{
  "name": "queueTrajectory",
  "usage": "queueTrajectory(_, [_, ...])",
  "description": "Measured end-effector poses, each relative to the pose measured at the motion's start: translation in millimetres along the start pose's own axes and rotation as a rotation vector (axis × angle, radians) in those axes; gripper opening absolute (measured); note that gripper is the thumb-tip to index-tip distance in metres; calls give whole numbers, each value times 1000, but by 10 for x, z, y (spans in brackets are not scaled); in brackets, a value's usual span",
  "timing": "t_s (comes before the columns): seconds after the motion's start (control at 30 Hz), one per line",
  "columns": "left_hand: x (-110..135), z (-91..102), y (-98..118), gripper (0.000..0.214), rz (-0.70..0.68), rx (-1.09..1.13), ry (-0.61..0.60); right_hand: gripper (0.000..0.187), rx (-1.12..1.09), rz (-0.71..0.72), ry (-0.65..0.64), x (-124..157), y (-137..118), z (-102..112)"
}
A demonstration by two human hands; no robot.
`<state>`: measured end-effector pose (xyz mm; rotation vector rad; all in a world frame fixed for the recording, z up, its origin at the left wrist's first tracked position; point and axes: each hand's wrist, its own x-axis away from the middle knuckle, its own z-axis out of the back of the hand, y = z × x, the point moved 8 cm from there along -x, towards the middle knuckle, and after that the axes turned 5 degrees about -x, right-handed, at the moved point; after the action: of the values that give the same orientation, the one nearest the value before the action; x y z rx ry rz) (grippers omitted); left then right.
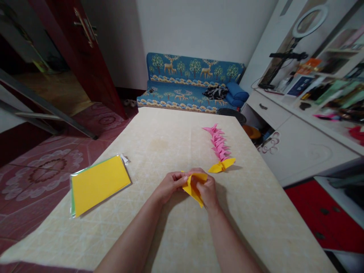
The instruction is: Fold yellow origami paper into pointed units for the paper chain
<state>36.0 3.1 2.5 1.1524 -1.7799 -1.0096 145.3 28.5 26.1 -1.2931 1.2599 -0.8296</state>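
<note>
A partly folded piece of yellow paper [194,188] is held just above the cream table between both hands. My left hand [170,185] pinches its left edge between thumb and fingers. On the opposite side my right hand [208,189] grips the paper, with the thumb inside an open fold. Beyond my right hand lies a folded yellow paper piece [222,165] with two pointed ends. It touches the near end of a row of pink folded paper pieces [218,143].
The cream-covered table [159,132] fills the foreground. At its left lies a clear packet of yellow paper sheets [102,184], with green showing at the edge. A blue patterned sofa [182,89] stands behind, a cluttered white dresser [273,108] at right, a red door [82,57] at left.
</note>
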Motion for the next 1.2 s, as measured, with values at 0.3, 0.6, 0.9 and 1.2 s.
queueTrajectory(0.3, [3, 38, -9, 37, -17, -51, 24, 23, -22, -45, -87, -1, 54, -15])
queueTrajectory(0.6, [34, -5, 81, 44, -57, -86, 13, 24, -7, -55, -68, -20, 89, -36])
queueTrajectory(0.9, [34, 4, 62, 45, -34, -102, 34, 22, 51, 21, -90, -4, 18, -68])
queueTrajectory(1.2, [11, 78, 50, 26, -68, -245, 123, 23, 91, 44, -73, -14, -18, -64])
